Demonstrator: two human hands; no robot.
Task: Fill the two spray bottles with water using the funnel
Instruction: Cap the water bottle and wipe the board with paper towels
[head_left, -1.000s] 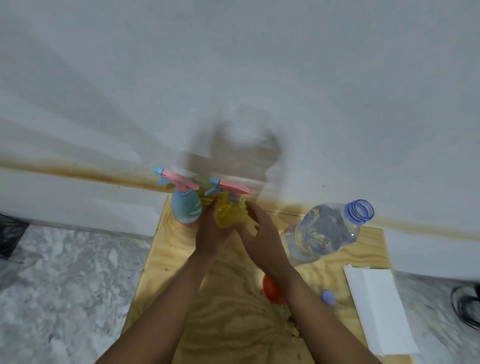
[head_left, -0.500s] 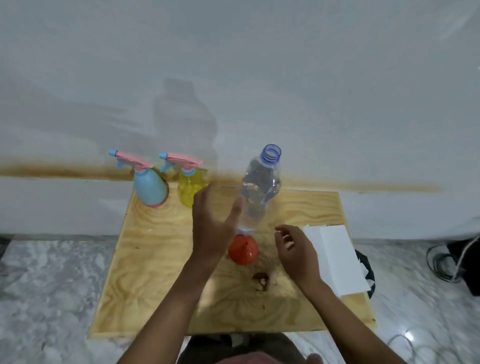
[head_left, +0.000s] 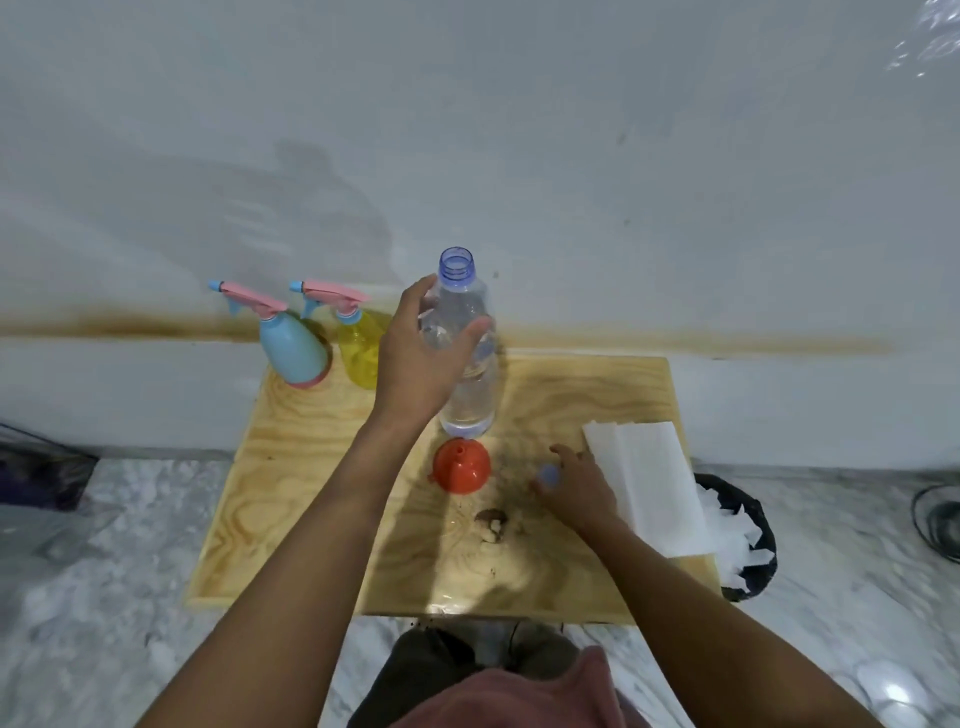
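- Water bottle (head_left: 470, 395) stands upright and uncapped at the back middle of the counter (head_left: 311, 493). The fingers (head_left: 418, 296) and thumb of the left hand (head_left: 415, 358) are curled round its upper body.
- It is thin clear plastic holding water. It is likely heavy, and soft enough to buckle and spurt through the open neck, so a gentle grip lower on the body seems safer.
- Right hand (head_left: 579, 488) rests at the small blue cap (head_left: 549, 474); blur hides whether its fingers pinch it.
- Orange funnel (head_left: 461, 467), of stiff smooth plastic, lies mouth-down just in front of the bottle.
- Blue spray bottle (head_left: 293, 348) and yellow spray bottle (head_left: 361, 348) stand at the back left. Both are rounded and look light, with their pink trigger heads on.
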